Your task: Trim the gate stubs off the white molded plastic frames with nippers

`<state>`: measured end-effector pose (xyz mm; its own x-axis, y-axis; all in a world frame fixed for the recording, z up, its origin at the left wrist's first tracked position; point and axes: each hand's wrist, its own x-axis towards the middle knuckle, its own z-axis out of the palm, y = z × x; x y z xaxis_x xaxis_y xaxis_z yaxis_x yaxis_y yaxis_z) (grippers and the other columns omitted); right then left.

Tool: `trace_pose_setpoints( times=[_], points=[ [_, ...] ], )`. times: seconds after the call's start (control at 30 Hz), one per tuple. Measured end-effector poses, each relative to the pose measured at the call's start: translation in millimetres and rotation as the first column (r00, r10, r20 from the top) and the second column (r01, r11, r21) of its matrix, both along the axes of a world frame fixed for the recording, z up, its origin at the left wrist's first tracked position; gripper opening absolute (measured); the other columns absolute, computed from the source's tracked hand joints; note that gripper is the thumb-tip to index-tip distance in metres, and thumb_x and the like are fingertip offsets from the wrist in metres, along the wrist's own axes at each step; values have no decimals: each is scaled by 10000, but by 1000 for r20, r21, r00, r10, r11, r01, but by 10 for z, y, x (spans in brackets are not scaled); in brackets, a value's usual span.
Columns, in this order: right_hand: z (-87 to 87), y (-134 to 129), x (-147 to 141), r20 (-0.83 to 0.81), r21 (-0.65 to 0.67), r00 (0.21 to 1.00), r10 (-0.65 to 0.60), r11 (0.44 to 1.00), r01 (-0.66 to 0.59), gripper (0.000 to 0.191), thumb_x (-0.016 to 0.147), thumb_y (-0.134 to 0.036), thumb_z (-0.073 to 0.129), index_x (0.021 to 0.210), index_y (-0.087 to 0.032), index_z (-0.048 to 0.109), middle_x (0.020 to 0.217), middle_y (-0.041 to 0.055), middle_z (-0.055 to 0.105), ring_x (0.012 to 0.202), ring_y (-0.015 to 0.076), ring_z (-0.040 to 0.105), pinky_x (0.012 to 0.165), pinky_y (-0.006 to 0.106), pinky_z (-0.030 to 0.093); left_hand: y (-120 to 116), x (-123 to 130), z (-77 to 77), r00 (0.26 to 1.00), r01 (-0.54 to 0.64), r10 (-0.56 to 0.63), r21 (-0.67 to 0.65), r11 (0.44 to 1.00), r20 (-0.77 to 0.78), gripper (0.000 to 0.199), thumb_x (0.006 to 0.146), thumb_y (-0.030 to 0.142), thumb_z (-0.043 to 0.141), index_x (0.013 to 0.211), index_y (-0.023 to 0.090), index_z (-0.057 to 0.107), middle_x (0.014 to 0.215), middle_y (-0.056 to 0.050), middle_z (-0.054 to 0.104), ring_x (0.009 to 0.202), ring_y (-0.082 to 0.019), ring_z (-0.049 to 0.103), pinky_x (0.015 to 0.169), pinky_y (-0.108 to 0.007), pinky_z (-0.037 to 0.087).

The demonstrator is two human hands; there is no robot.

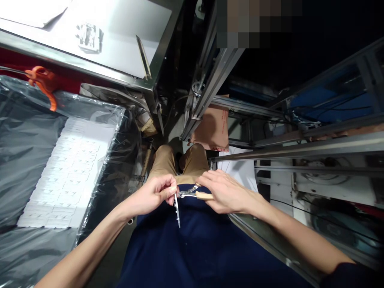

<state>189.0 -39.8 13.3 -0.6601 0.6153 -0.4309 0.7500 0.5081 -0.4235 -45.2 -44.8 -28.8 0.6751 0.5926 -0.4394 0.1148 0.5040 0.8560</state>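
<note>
Over my lap, my left hand pinches a thin white part between thumb and fingers, and the part hangs down edge-on. My right hand is wrapped round the handles of small pliers with pale yellowish grips. The metal jaws of the pliers point left and reach the top of the white part, close to my left fingertips. Whether the jaws are closed on the part is too small to tell.
Rows of white parts lie in a plastic-lined box at left. Beyond it stand an orange clamp and a metal-edged table bearing a clear part. Metal frames and a brown sack are ahead and right.
</note>
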Motion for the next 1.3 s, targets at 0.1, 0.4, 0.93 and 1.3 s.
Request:
trace_pose_setpoints(
  times=[0.1, 0.4, 0.93, 1.3],
  points=[
    [46, 57, -40, 56, 15, 998, 41, 999, -42, 248, 686, -204, 499, 931, -181, 528, 834, 40, 543, 749, 177, 475, 714, 305, 340, -5, -2, -2, 1000, 0, 0, 13, 1000, -12, 230, 893, 346, 449, 754, 163, 459, 641, 10, 519, 612, -125, 460, 606, -271, 347],
    [136, 180, -104, 107, -13, 986, 131, 991, -131, 172, 713, -221, 495, 880, -187, 521, 823, 39, 553, 718, 174, 483, 667, 302, 318, -25, -10, 10, 999, -25, 25, 3, 1000, 20, 237, 878, 369, 472, 746, 174, 447, 636, 7, 520, 608, -130, 477, 601, -267, 361],
    [268, 311, -222, 166, -45, 962, 217, 976, -213, 217, 711, -175, 501, 920, -190, 559, 799, 40, 546, 713, 174, 486, 664, 309, 314, -62, -35, 57, 993, -66, 68, -22, 998, 93, 247, 872, 354, 490, 725, 160, 447, 589, 17, 508, 565, -111, 478, 558, -242, 362],
    [245, 299, -111, 121, -15, 962, 245, 969, -245, 173, 716, -199, 502, 886, -183, 523, 795, 39, 543, 725, 178, 483, 632, 305, 300, -55, 8, 31, 995, -31, 33, -28, 999, 92, 197, 888, 308, 470, 762, 159, 449, 620, 19, 514, 592, -115, 477, 585, -248, 358]
  ],
)
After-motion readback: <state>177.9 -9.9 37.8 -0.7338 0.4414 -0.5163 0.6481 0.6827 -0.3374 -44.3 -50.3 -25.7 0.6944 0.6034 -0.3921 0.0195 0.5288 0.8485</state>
